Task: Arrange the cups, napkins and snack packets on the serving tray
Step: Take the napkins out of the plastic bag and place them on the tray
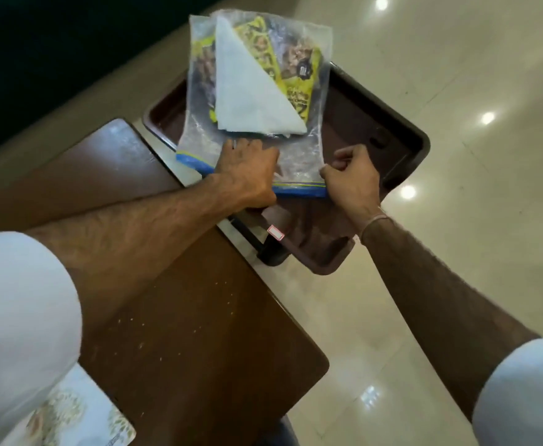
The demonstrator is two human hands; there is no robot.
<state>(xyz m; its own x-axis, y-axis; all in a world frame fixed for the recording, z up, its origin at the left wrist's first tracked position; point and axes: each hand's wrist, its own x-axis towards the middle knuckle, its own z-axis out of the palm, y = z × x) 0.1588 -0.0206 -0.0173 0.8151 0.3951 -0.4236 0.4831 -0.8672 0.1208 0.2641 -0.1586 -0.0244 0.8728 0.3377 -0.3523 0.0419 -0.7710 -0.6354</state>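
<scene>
Right now your right hand [352,178] has its fingers curled shut, pinching the near right corner of the clear zip bag [257,91] just at its blue seal strip [299,189]. Your left hand [247,175] lies over the same edge, fingers spread forward and pressing on the plastic — whether the thumb is hooked under the strip, you cannot tell from here. That pairing makes sense: one hand pins the mouth, the other pulls the corner, which is how you would part the seal.

Inside the bag sits a folded white napkin [251,91], a triangle lying over the yellow snack packets [299,69]; nothing has been taken out yet. No cups show anywhere, unless they are hidden beneath the bag.

The bag rests on the brown serving tray [402,136], its far end tilted up past the tray's far rim. The tray itself sits just beside the dark wooden table [173,300], apparently on a small stand above the glossy tiled floor [456,75] — so anything you draw out has only a short way to go. By my reckoning the arranging is at its very start.
</scene>
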